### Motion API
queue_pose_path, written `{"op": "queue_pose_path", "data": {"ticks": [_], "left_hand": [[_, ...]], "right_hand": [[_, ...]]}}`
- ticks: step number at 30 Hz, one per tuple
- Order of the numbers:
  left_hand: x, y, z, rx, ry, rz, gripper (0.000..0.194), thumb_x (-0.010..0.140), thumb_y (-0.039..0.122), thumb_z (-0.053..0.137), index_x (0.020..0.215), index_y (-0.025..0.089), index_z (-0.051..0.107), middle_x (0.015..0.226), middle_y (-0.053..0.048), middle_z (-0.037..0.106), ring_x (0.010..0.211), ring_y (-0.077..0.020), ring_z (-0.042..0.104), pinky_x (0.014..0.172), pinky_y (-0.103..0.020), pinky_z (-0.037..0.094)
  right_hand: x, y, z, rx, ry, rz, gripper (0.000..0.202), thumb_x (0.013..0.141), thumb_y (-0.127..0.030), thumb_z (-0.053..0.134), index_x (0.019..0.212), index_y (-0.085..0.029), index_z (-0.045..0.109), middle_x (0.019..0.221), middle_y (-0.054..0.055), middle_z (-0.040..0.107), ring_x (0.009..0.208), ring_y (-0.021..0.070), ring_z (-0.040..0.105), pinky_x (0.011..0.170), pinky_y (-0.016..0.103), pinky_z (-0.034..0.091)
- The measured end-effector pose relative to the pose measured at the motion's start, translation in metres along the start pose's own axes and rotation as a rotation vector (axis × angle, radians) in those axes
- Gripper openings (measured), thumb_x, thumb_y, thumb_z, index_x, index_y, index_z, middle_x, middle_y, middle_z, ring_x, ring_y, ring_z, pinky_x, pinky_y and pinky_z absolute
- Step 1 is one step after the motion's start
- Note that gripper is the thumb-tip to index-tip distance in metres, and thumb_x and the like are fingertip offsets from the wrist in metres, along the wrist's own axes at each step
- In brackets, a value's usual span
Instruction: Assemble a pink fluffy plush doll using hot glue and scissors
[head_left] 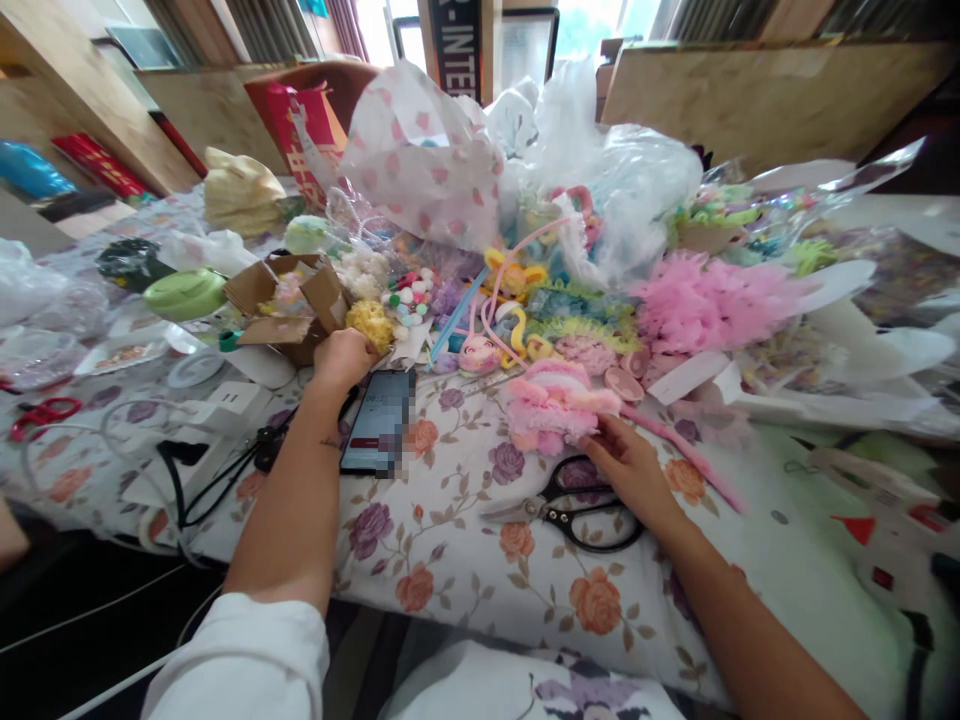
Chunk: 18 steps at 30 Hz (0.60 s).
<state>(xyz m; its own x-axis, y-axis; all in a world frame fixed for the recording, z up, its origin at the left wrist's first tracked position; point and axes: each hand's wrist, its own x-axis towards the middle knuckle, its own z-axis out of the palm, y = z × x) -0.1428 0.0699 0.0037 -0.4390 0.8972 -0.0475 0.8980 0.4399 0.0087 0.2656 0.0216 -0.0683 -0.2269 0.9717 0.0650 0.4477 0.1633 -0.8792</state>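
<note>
My left hand (343, 358) reaches to the yellow fluffy ball (371, 325) beside a cardboard box (300, 300); its fingertips are mostly hidden, so what they hold cannot be made out. My right hand (619, 452) has its fingers on the lower right edge of a pink fluffy piece (553, 405), which lies on the flowered cloth. Black-handled scissors (566, 510) lie just below that piece, blades pointing left. Between my arms, nearer the left one, a phone (371, 425) lies face up.
Pink plush material (712, 300), plastic bags (427, 150) and colourful craft pieces are heaped along the back. A glue gun (885, 530) is at the right. Cables, a white power strip (225, 405) and red scissors (45, 415) are at the left. A pink stem (694, 460) lies right of my hand.
</note>
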Motion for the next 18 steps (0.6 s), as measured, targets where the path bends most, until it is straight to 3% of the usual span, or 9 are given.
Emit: {"op": "queue_pose_path", "data": {"ticks": [5, 11, 18], "left_hand": [[-0.001, -0.005, 0.002, -0.043, -0.004, 0.008, 0.033, 0.075, 0.036, 0.060, 0.092, 0.015, 0.077, 0.101, -0.015, 0.074, 0.091, -0.0292, 0.068, 0.068, -0.028, 0.049], [-0.007, -0.012, -0.010, -0.088, 0.014, 0.042, 0.023, 0.073, 0.028, 0.060, 0.084, 0.019, 0.078, 0.092, -0.007, 0.076, 0.084, -0.0242, 0.069, 0.063, -0.025, 0.047], [-0.005, 0.002, -0.007, -0.074, 0.033, 0.075, 0.028, 0.069, 0.038, 0.067, 0.085, 0.018, 0.078, 0.094, -0.010, 0.075, 0.092, -0.0312, 0.067, 0.067, -0.030, 0.046]], "right_hand": [[0.000, 0.000, 0.000, 0.029, -0.004, -0.002, 0.033, 0.085, -0.042, 0.059, 0.111, -0.022, 0.062, 0.100, 0.005, 0.069, 0.089, 0.0238, 0.064, 0.081, 0.039, 0.051], [0.001, -0.003, -0.001, 0.002, 0.005, 0.001, 0.034, 0.084, -0.042, 0.059, 0.111, -0.022, 0.063, 0.098, 0.005, 0.069, 0.088, 0.0244, 0.065, 0.080, 0.039, 0.051], [0.001, 0.000, 0.001, 0.042, 0.003, 0.020, 0.035, 0.084, -0.043, 0.059, 0.111, -0.021, 0.062, 0.102, 0.007, 0.069, 0.090, 0.0249, 0.065, 0.083, 0.041, 0.050]]}}
